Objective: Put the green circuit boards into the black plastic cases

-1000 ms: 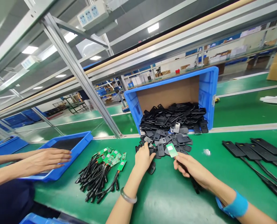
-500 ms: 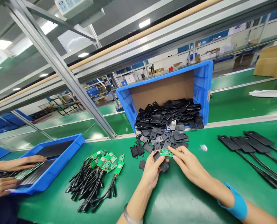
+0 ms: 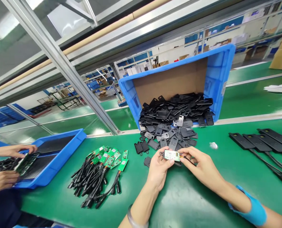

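Over the front of the bench, my left hand (image 3: 156, 171) is closed around a black plastic case, mostly hidden under my fingers and a small circuit board (image 3: 171, 155). The board's pale labelled face is turned up, lying over the case; whether it is fully seated I cannot tell. Coloured wires leave its right end. My right hand (image 3: 201, 164) pinches the board's black cable (image 3: 189, 160) close to these wires. Just beyond my hands, loose black case halves (image 3: 173, 143) spill from a tipped blue bin (image 3: 223, 79).
Left of my hands lies a heap of green circuit boards with black cables (image 3: 93, 177). Several black cased units with cables (image 3: 242, 141) lie at right, near a crumpled clear scrap (image 3: 213, 145). At far left, another person's hands hold a board over a blue tray (image 3: 60, 164).
The board in my hands now shows its pale labelled face instead of the green one. My right hand has shifted to its cable end. The other person has lifted a board from the tray.
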The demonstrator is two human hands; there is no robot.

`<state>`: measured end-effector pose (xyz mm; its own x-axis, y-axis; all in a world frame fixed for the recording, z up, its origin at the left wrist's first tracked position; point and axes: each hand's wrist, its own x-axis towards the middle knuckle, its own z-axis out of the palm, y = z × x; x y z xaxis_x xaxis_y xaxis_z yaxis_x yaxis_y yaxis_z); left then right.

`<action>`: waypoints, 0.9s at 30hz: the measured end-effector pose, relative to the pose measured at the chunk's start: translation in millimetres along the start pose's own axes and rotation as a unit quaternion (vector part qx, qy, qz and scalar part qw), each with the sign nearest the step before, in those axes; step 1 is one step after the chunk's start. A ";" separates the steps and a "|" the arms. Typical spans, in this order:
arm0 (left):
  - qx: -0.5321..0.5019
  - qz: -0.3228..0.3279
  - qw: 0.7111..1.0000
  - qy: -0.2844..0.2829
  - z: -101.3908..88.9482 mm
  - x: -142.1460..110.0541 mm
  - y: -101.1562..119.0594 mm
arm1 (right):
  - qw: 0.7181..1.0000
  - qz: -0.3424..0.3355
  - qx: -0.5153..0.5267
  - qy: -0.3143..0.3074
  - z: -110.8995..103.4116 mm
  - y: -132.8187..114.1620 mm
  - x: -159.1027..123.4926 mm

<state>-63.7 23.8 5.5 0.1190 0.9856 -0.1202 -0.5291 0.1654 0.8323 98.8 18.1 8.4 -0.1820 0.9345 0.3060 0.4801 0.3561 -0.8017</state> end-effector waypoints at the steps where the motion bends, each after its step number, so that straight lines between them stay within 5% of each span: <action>1: 0.002 0.004 1.000 -0.002 0.4 -0.4 -1.6 | 1.000 0.006 0.004 -0.002 0.6 -0.4 -0.6; 10: -0.021 -0.007 0.999 -0.049 4.2 -3.6 -3.2 | 0.999 -0.051 0.002 -0.010 -0.6 4.5 1.5; 15: -0.028 0.007 0.999 -0.015 4.3 -2.0 -11.6 | 0.998 -0.051 -0.005 -0.028 3.8 4.9 0.3; 20: 0.023 0.050 0.998 0.021 5.3 -1.7 -13.6 | 0.995 0.045 0.075 -0.047 11.7 6.8 -1.3; 23: 0.068 0.075 0.994 0.027 5.2 -1.6 -11.4 | 0.976 0.131 0.104 -0.138 13.8 9.0 -0.3; 27: 0.105 0.103 0.989 0.024 4.4 -1.1 -10.4 | 0.983 0.095 0.042 -0.154 10.5 6.7 1.5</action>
<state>-54.6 20.8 -0.7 -0.0161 0.9990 0.0418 -0.3504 -0.0448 0.9355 92.7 21.9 -1.9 -0.3534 0.9354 -0.0130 0.4598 0.1616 -0.8732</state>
